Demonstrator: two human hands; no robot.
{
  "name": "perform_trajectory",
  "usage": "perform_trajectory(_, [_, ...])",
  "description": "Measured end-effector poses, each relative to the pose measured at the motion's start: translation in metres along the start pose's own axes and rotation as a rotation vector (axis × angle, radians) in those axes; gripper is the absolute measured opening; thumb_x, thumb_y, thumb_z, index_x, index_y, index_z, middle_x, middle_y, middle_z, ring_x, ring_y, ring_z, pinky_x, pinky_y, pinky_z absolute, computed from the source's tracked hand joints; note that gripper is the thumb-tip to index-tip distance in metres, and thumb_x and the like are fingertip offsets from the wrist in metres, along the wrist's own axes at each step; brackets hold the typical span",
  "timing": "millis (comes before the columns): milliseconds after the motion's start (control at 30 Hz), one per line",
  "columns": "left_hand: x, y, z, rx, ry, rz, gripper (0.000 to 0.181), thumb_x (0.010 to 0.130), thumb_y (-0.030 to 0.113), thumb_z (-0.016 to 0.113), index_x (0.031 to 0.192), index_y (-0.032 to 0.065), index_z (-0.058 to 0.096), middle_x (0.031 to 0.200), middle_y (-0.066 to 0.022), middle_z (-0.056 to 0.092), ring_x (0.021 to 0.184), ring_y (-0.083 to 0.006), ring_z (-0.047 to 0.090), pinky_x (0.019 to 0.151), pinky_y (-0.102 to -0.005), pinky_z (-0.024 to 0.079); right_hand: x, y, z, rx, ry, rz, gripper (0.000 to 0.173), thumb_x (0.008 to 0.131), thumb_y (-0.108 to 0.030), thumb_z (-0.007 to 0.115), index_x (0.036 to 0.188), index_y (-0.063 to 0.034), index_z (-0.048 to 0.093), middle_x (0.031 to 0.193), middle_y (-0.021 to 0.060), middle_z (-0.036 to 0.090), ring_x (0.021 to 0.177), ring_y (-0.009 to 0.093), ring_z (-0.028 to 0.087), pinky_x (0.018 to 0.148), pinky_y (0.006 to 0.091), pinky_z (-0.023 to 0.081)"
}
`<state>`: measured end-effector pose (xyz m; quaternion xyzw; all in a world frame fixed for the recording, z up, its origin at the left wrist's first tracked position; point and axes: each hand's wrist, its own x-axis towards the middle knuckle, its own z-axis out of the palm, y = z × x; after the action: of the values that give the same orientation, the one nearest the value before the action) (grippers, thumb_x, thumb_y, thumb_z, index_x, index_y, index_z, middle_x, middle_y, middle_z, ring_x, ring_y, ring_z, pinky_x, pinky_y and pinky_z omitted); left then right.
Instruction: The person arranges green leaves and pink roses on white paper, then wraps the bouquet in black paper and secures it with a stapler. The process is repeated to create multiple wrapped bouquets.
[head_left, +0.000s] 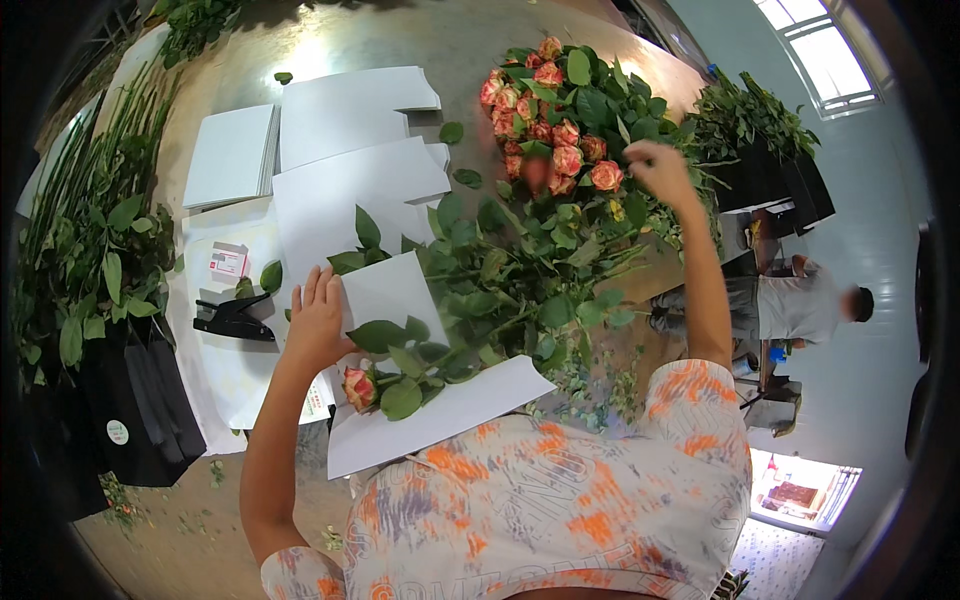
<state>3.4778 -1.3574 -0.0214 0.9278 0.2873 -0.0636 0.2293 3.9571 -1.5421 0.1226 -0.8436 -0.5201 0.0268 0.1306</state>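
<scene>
My left hand (319, 319) lies palm down on the left edge of a white paper sheet (397, 292), fingers extended. A pink-and-cream rose (360, 388) with leafy stem rests near it, over a folded white sheet (450, 420) close to my body. My right hand (661, 171) is blurred at the right of a pile of pink-and-cream roses (568, 160), fingertips by the leaves. Whether it pinches a stem cannot be told. One rose (536, 172) in the pile is motion-blurred. Leafy rose stems (517, 277) spread between the pile and the sheets.
White card stacks (229, 157) and larger white sheets (345, 127) lie left of the roses. A black stapler (236, 316) and small box (227, 260) sit nearby. Black containers of stems stand at left (142, 405) and right (757, 180). A person (795, 300) stands beyond, at right.
</scene>
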Motion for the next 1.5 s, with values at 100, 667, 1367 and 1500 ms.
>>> perform_trajectory(100, [0.0, 0.002, 0.0, -0.011, 0.013, 0.016, 0.098, 0.05, 0.03, 0.082, 0.125, -0.0015, 0.028, 0.137, -0.0173, 0.027, 0.131, -0.0327, 0.019, 0.103, -0.051, 0.02, -0.015, 0.025, 0.052, -0.297, 0.034, -0.076, 0.028, 0.069, -0.006, 0.061, 0.096, -0.0012, 0.061, 0.09, 0.0173, 0.061, 0.081, 0.033, 0.058, 0.075, 0.038, 0.046])
perform_trajectory(667, [0.001, 0.003, -0.004, 0.011, -0.005, 0.018, 0.097, 0.05, 0.029, 0.082, 0.125, -0.0007, 0.028, 0.136, -0.0171, 0.026, 0.13, -0.0334, 0.019, 0.103, -0.0514, 0.021, -0.005, -0.006, -0.249, 0.096, 1.294, -0.287, 0.018, 0.08, -0.006, 0.055, 0.097, 0.0002, 0.057, 0.086, 0.0095, 0.059, 0.074, 0.018, 0.054, 0.065, 0.0269, 0.045])
perform_trajectory(1367, [0.0, -0.015, -0.004, -0.072, -0.012, 0.075, 0.066, 0.062, 0.013, 0.074, 0.117, 0.0023, 0.037, 0.138, -0.0134, 0.03, 0.13, -0.0303, 0.023, 0.101, -0.0501, 0.026, -0.09, -0.291, 0.205, 0.398, -0.865, -0.702, 0.014, 0.084, -0.016, 0.051, 0.086, -0.0023, 0.05, 0.068, 0.0194, 0.056, 0.067, 0.038, 0.056, 0.06, 0.0438, 0.044])
perform_trajectory(1500, [-0.002, -0.015, -0.003, -0.081, 0.009, 0.064, 0.066, 0.061, 0.012, 0.074, 0.115, 0.0024, 0.038, 0.138, -0.0133, 0.03, 0.13, -0.0301, 0.023, 0.101, -0.0505, 0.025, -0.094, -0.3, 0.205, 0.303, -0.915, -0.725, 0.017, 0.084, -0.019, 0.05, 0.09, -0.0033, 0.052, 0.069, 0.0189, 0.057, 0.066, 0.036, 0.057, 0.059, 0.0448, 0.044])
